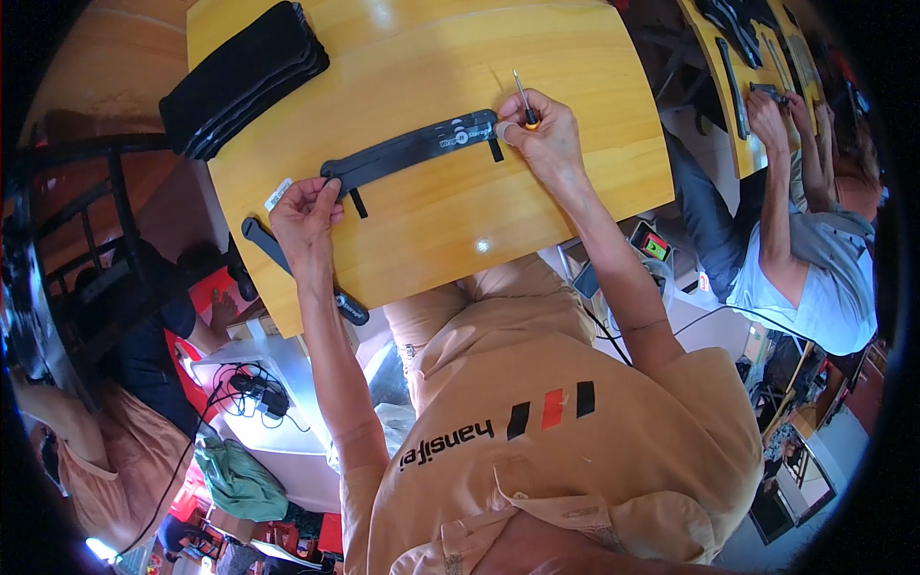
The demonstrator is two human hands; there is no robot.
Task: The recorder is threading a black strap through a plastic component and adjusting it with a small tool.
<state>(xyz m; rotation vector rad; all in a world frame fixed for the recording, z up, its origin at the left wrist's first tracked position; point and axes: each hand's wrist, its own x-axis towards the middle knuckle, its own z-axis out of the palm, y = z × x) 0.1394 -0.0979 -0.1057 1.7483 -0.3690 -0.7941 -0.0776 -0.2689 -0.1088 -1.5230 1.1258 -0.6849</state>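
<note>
A long flat black strap (402, 153) with white print near its right end lies across the yellow table, two narrow black tabs hanging from it. My left hand (307, 216) pinches its left end between thumb and fingers. At its other end, my right hand (548, 139) has thumb and fingertips on the strap. A small tool like a screwdriver (529, 115), with a thin metal shaft and a yellow-and-black handle, is tucked in that same hand and points away from me. Another black strap (266, 241) passes under my left forearm, partly hidden. A white label (278, 195) shows beside my left hand.
A stack of black fabric pieces (244, 77) lies at the table's far left. The yellow table (460, 254) ends just before my lap. At right, a co-worker (800, 249) handles something dark at another table. Another person (115, 450) sits at left, near tangled black cables (259, 391).
</note>
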